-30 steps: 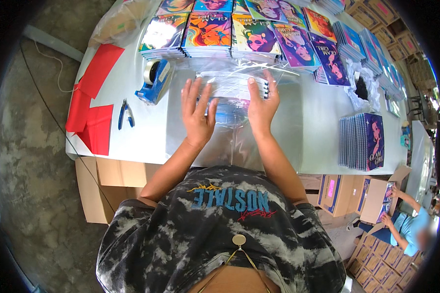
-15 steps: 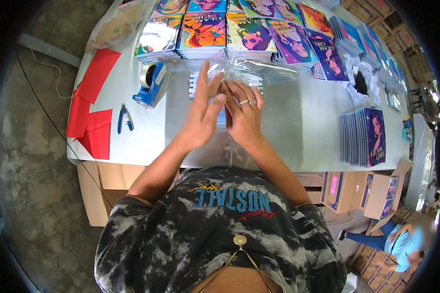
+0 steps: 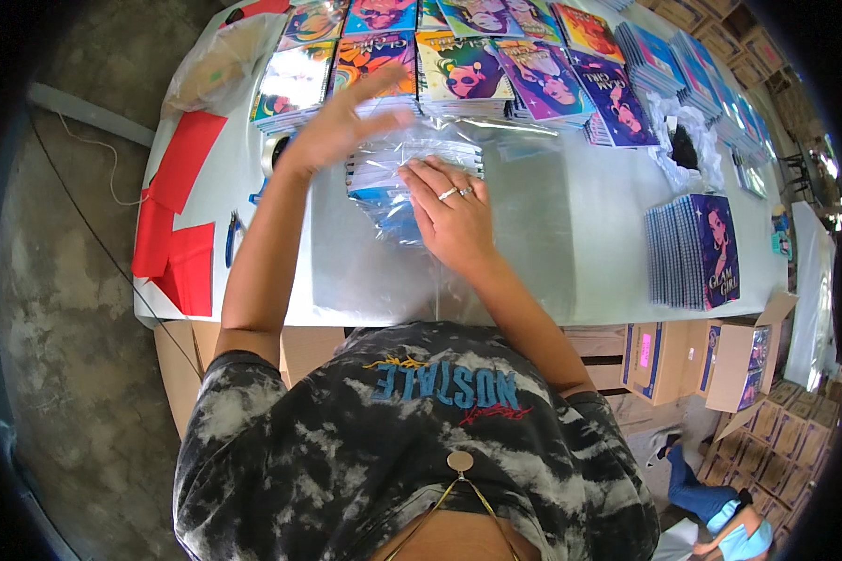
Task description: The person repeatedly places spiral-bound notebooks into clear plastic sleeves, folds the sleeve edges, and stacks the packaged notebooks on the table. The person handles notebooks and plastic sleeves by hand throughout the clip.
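Observation:
A bundle of spiral notebooks wrapped in clear plastic (image 3: pixel 374 173) lies before me at the middle of the table. My right hand (image 3: pixel 454 210), with two rings, rests on it, fingers laid flat against the plastic and close together. My left hand (image 3: pixel 351 117) is raised beside the bundle's far left corner. Its fingers are spread and a little smeared by motion, and I see nothing held in them. Under my left forearm a blue tape dispenser (image 3: pixel 269 157) is mostly hidden. Blue-handled pliers (image 3: pixel 231 239) lie left of that arm, partly covered.
Stacks of colourful notebooks (image 3: pixel 458 73) line the table's far side. Another notebook stack (image 3: pixel 688 257) stands at the right, near crumpled white plastic (image 3: pixel 669 117). Red sheets (image 3: pixel 185 164) lie at the left. Cartons (image 3: pixel 660 360) and a person in blue (image 3: pixel 734 524) are at the lower right.
My left hand has left my right hand and moved up and left, over the tape dispenser's side. My right hand has flattened onto the wrapped bundle, which now shows more.

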Motion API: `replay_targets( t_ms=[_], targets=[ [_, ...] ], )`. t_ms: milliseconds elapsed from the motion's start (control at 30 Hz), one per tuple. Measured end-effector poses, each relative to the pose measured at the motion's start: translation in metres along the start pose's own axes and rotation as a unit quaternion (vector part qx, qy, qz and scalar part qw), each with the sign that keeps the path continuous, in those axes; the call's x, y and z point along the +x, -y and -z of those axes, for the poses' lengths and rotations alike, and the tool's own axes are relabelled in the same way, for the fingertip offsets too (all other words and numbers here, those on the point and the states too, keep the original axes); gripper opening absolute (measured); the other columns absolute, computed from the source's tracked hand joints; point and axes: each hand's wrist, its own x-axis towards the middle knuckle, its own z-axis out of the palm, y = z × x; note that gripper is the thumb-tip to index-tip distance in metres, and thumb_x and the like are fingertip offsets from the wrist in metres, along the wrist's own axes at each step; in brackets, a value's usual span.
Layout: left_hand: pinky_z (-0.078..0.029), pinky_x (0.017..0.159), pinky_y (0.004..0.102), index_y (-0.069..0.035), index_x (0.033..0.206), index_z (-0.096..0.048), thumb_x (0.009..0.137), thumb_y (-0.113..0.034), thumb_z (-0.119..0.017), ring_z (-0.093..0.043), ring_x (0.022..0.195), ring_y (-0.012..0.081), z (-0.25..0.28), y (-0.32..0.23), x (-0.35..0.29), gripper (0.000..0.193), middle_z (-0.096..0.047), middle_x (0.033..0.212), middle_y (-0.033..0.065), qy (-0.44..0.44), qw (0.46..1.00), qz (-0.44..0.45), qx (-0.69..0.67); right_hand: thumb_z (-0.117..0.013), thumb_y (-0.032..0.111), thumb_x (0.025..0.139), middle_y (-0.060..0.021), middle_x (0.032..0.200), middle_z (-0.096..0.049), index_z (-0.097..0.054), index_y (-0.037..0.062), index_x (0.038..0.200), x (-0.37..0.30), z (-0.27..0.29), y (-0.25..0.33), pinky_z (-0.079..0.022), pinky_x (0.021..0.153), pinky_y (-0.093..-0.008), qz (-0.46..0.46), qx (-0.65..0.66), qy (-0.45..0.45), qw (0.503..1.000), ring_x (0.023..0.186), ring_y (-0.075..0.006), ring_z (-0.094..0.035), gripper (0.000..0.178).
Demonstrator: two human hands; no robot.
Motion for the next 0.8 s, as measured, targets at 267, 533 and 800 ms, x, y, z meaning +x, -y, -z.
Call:
replay_targets(
  t_ms=[267,533,800],
  targets=[
    [-0.048,0.085,0.037,-0.009,0.093,-0.068,0.071,0.0,-0.065,-0.064,0.095,0.0235,-0.053,0.0,-0.09,0.024,-0.067,0.099,0.0096,-0.069,0.951,-0.184,0.237,-0.064,-0.006,0.068,-0.0005,0.109,-0.057,-0.062,0.0121,0.101,0.01,-0.016,0.012,-0.038,0.084,-0.0319,-0.138,0.217,-0.313,0.914,0.109,-0.0153,-0.052,0.037],
    [-0.046,0.066,0.0315,-0.007,0.093,-0.065,0.071,-0.002,-0.068,-0.059,0.069,0.02,-0.008,0.016,-0.132,0.023,-0.067,0.089,0.007,-0.179,0.956,-0.103,0.206,-0.07,0.003,0.067,0.0037,0.095,-0.066,-0.067,0.0144,0.075,-0.012,-0.016,-0.004,-0.037,0.081,-0.0279,-0.017,0.069,-0.159,0.985,0.094,-0.0138,-0.06,0.015],
    [-0.035,0.061,0.0252,-0.014,0.102,-0.068,0.085,-0.037,-0.055,-0.043,0.069,0.0141,0.148,0.153,-0.127,0.031,-0.057,0.088,0.0009,-0.039,0.829,0.557,-0.027,-0.073,0.004,0.067,0.0031,0.094,-0.066,-0.066,0.016,0.071,-0.011,-0.022,-0.007,-0.036,0.082,-0.0272,0.007,0.068,-0.165,0.984,0.093,-0.015,-0.06,0.014]
  ],
)
